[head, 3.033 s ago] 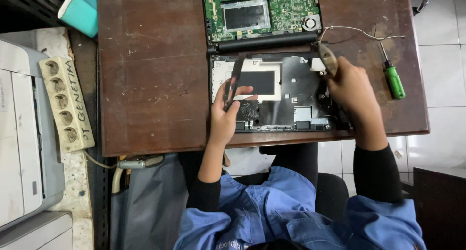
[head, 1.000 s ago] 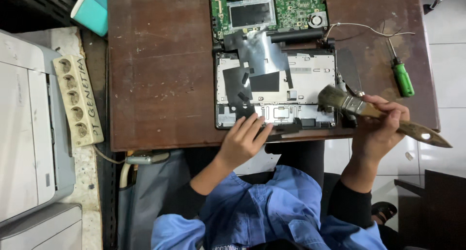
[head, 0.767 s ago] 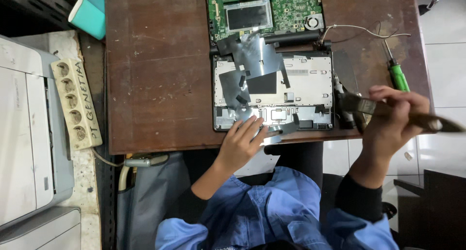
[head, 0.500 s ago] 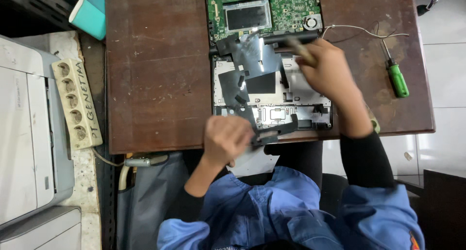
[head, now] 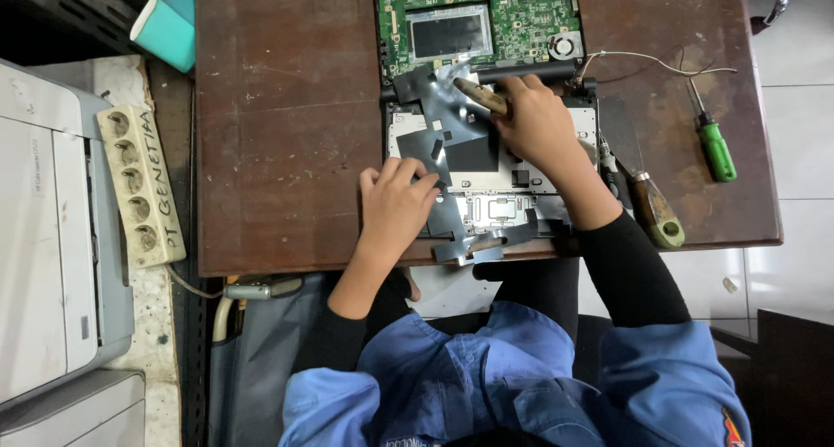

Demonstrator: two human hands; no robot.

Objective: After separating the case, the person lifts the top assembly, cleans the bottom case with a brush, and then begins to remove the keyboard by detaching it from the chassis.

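- Seen from above: a person in a blue jacket with black sleeves works at a brown wooden table (head: 287, 134).
- An opened laptop base (head: 539, 182) lies at the table's near edge, its long axis running left to right; a green circuit board (head: 478, 17) lies just beyond it.
- The right hand (head: 534, 121) is closed around a paintbrush (head: 480, 95). The brush's long axis slants, its visible end pointing up and to the left, over the far edge of the laptop base beside the hinge bar.
- The left hand (head: 395, 204) rests flat, fingers slightly apart, on the base's left side, pressing on a thin grey foil sheet (head: 447, 134) and grasping nothing.
- To the right of the base lies a putty knife (head: 638, 173), blade pointing away from the person.
- Further right lies a green-handled screwdriver (head: 712, 139), tip pointing away.
- A power strip (head: 139, 186) lies on a ledge left of the table.
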